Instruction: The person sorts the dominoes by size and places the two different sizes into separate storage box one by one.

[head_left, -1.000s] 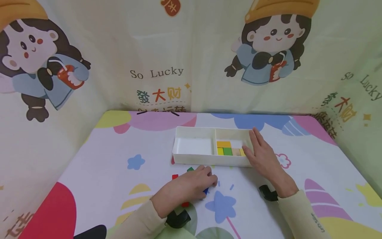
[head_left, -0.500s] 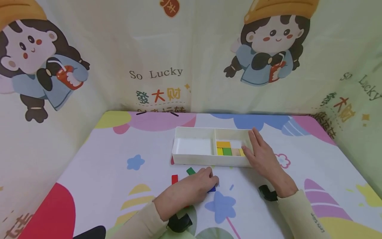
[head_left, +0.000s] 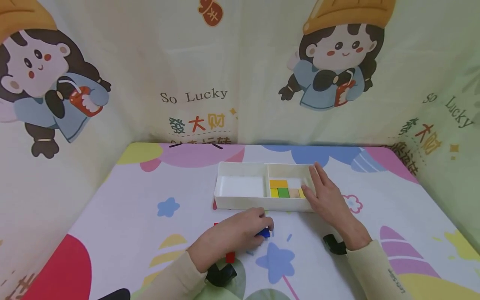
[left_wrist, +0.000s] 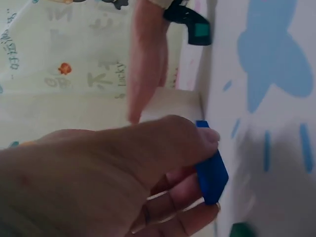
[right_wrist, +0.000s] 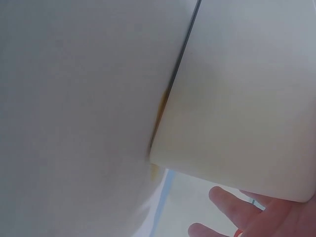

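Note:
My left hand (head_left: 234,231) pinches a blue block (left_wrist: 213,177) between thumb and fingers, low over the table in front of the box. The left wrist view shows the block's angled end clear of the fingertips. At the right end of a white two-compartment box (head_left: 243,203), my right hand (head_left: 331,204) rests with nearly straight fingers against the wall. In the box's right compartment lie an orange block (head_left: 278,183), a green block (head_left: 283,193), a pale wooden block (head_left: 294,193) and yellow ones, partly behind that hand. A red block (head_left: 230,257) lies below my left hand.
Another red block (head_left: 216,224) shows just beyond my left forearm, mostly hidden. A green block (left_wrist: 242,230) appears at the lower edge of the left wrist view. The box's left compartment shows a bare floor. A printed cloth covers the table (head_left: 131,216).
The left hand shifts slightly and now has the blue block between thumb and fingers; the green block beside it has become hidden in the head view. The right hand stays on the box.

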The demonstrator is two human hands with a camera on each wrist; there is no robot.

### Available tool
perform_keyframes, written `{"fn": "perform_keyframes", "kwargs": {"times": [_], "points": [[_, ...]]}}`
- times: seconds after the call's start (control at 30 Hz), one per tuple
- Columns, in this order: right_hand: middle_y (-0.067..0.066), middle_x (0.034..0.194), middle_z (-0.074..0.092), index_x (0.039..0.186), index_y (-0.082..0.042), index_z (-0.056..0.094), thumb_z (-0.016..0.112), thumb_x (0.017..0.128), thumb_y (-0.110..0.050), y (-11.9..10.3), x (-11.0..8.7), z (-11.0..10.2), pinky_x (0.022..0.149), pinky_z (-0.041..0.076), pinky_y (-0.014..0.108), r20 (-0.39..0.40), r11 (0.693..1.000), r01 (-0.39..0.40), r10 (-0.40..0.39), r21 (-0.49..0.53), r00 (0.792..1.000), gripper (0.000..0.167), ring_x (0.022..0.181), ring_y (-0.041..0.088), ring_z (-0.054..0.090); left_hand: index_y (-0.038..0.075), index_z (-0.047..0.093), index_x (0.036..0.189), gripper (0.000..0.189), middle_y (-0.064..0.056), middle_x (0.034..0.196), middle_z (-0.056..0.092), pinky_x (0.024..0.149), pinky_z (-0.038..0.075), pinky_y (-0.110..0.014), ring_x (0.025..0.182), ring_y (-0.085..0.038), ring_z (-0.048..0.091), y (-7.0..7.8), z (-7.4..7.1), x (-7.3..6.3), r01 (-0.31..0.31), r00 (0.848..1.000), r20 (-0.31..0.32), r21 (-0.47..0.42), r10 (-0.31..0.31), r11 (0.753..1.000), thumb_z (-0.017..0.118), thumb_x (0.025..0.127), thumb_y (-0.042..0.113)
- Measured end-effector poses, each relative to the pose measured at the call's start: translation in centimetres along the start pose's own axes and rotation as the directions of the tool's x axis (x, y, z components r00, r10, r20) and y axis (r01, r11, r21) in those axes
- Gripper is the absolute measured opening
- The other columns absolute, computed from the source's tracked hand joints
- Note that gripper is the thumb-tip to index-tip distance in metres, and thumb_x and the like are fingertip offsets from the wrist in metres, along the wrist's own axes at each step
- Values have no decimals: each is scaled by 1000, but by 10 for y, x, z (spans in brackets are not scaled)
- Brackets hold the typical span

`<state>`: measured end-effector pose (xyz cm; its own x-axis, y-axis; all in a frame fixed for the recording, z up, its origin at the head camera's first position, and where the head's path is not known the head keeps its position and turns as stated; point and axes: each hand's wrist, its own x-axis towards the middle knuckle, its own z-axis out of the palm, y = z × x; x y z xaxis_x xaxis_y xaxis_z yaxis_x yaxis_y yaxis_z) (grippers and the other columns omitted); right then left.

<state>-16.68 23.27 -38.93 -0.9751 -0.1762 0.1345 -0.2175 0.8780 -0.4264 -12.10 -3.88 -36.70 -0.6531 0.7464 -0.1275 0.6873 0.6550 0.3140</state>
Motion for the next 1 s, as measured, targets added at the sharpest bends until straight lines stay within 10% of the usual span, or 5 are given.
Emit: {"fn": "perform_keyframes", "kwargs": {"times": [0.33,0.63,1.0], "points": [[21,166,7,158,-1,11,43,103,-37,-3,-2,1,115,25,65,14,1000,-11,10,9,1000,72,146,50,23,18,66,122,28,-3,116,63,88,54,-20,101,-13,58,-11,-24,-12,-62,983,-177,-113,42,992,69,94,19],[23,165,10,157,1,15,44,103,-34,-1,-2,-1,115,27,64,-12,1000,13,-13,-15,1000,71,145,49,25,12,68,118,26,-6,110,65,82,56,-22,96,-15,60,-21,-47,-7,-159,930,-342,-44,135,986,70,92,13],[20,166,6,158,-1,11,42,103,-38,2,-2,0,116,24,65,11,1000,-10,10,8,1000,73,147,49,22,15,66,125,32,-8,113,64,86,57,-27,96,-16,60,-33,-53,20,65,972,-220,-58,-77,996,69,93,13]]}}
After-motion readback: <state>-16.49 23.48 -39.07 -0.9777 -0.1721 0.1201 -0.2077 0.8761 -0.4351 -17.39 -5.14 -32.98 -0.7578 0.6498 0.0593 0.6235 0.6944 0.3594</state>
